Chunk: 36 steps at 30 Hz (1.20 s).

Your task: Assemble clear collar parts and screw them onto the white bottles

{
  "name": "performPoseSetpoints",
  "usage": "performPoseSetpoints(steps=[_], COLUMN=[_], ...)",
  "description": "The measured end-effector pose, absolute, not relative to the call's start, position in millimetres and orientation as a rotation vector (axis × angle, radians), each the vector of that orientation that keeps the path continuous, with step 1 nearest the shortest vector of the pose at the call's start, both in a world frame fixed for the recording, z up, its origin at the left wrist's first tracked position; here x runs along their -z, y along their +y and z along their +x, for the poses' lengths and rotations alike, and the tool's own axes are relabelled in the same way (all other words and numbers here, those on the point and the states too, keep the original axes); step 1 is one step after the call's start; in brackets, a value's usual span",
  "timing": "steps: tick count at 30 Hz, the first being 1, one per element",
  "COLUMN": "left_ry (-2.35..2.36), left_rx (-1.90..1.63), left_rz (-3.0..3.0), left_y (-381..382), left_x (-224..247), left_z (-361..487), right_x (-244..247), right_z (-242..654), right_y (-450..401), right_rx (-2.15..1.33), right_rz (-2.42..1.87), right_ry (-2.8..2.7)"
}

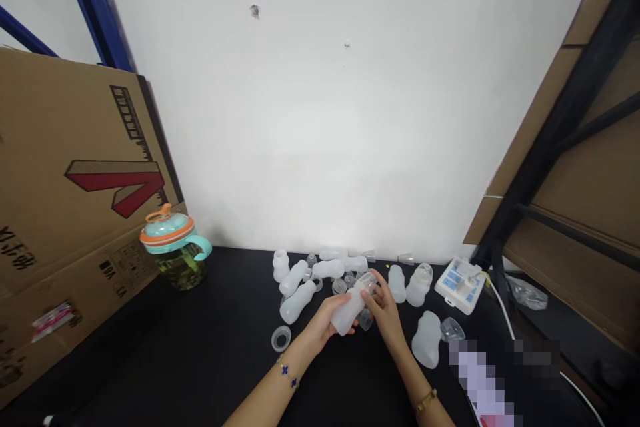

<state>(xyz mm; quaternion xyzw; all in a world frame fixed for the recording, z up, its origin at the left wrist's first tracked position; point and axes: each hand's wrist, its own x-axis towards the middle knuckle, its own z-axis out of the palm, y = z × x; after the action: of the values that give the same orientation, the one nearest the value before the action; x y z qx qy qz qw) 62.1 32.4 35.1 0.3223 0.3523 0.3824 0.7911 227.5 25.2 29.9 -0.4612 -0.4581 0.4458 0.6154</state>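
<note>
Left hand (320, 321): closed round tilted bottle (345, 315). Right hand (385, 307): gripping its clear cap (369, 278). Best handling: bottle steady, unsqueezed; cap square, never skewed.

Your left forearm (277, 380) slants up and rightward, your right forearm (411, 368) up and leftward. Your left grip (325, 321) is curled, thumb uppermost, fingers wrapped beneath; your right grip (383, 303), fingers bent, sits near it, slightly higher.

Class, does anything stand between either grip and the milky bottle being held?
Nothing visible does. The left grip holds the milky bottle directly, and the right grip is at its clear top; other bottles lie around.
</note>
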Motion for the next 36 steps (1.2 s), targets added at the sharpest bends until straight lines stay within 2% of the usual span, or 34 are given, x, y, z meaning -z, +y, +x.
performPoseSetpoints(steps=[36], left_ry=[0.719], left_rx=[-0.842], left_rz=[0.916], left_y=[27], left_x=[-41], left_z=[62], right_x=[-16], right_z=[234], right_y=[26], right_rx=[-0.855], right_rz=[-1.084], right_ry=[-1.211])
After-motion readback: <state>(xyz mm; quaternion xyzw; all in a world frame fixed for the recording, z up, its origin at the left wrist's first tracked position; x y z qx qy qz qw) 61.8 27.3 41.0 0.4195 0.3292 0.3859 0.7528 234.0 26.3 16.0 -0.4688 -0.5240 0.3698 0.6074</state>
